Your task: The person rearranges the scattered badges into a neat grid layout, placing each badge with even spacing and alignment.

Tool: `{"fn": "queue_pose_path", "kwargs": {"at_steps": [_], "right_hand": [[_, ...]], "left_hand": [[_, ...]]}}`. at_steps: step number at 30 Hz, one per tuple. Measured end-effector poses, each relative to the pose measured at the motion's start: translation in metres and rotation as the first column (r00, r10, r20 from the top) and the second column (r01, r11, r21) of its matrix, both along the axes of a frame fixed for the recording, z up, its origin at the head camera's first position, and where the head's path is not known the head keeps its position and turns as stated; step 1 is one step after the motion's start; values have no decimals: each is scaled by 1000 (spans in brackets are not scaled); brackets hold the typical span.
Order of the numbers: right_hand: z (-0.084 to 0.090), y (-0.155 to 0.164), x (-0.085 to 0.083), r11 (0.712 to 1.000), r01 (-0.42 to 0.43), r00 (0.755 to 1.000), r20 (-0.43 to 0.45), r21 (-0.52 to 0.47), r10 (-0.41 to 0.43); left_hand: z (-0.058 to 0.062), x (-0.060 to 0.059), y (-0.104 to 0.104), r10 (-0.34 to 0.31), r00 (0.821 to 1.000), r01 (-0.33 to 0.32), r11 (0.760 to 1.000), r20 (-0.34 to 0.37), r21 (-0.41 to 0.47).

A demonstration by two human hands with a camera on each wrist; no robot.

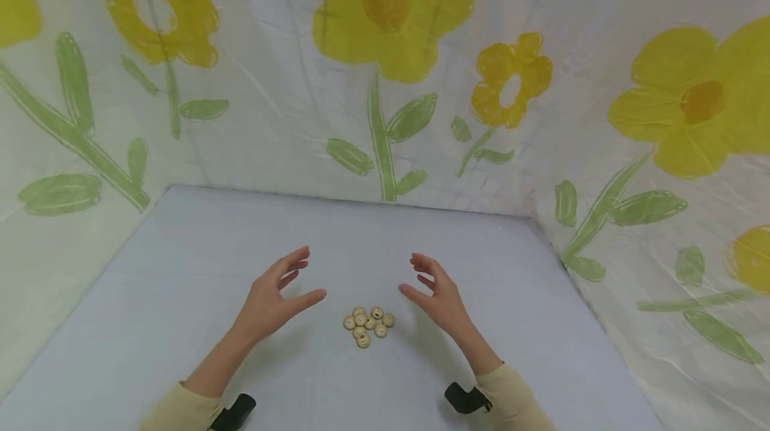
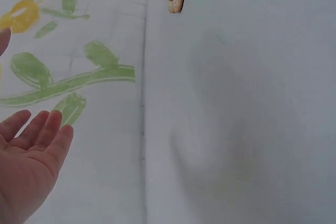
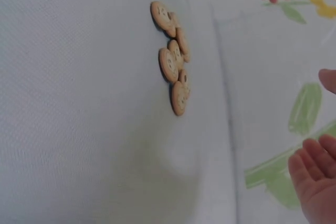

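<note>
My left hand (image 1: 269,303) and right hand (image 1: 444,299) spread, gripping nothing, round tan discs (image 1: 369,324) clustered between, untouched; handling looks unstarted, all left.

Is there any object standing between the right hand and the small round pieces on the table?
Nothing visible stands between them. The right hand hovers beside the round pieces, and in the head view only the table shows in the gap.

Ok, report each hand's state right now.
Left hand: open, fingers loosely bent, holding nothing.
Right hand: open, fingers loosely bent, also holding nothing.
</note>
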State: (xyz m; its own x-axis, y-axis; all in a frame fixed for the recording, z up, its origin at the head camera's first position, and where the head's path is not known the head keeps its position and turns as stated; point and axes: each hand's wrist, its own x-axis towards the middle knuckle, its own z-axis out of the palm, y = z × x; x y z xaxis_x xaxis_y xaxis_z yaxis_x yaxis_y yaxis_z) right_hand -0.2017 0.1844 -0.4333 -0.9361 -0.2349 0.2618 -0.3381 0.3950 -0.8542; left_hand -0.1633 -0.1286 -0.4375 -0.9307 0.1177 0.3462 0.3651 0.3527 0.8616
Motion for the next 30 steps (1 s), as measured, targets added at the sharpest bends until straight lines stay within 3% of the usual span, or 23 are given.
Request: {"fn": "queue_pose_path", "kwargs": {"at_steps": [8, 20, 30], "right_hand": [[-11, 0, 0, 1000, -5, 1000, 10, 29, 5], [-22, -1, 6, 997, -68, 996, 66, 42, 65], [-30, -3, 13, 990, -113, 989, 108, 84, 104]], "left_hand": [[-3, 4, 2, -7, 1000, 8, 999, -27, 34], [-9, 10, 6, -10, 1000, 9, 998, -14, -59], [-18, 13, 13, -46, 999, 45, 997, -26, -58]]}}
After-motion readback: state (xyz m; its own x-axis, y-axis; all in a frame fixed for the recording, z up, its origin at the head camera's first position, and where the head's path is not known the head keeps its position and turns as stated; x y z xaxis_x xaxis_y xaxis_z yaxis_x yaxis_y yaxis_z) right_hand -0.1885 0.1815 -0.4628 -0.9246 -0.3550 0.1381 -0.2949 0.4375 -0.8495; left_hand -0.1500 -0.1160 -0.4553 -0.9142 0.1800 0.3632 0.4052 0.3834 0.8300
